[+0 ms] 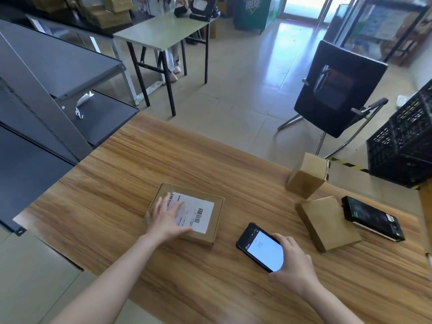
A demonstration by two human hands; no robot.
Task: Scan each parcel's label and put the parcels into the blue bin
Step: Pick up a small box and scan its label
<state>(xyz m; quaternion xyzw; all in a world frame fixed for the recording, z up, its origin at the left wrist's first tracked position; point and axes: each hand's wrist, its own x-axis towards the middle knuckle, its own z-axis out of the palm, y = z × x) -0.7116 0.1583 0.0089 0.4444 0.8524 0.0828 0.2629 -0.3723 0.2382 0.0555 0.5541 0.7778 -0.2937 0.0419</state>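
On wooden table: pins flat brown cardboard parcel with splayed left hand, right hand clasping black scanner; risks fingers hiding barcode.

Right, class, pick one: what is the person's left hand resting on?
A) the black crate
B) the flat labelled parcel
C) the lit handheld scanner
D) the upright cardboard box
B: the left hand lies flat on the labelled parcel; the right hand holds the handheld scanner.
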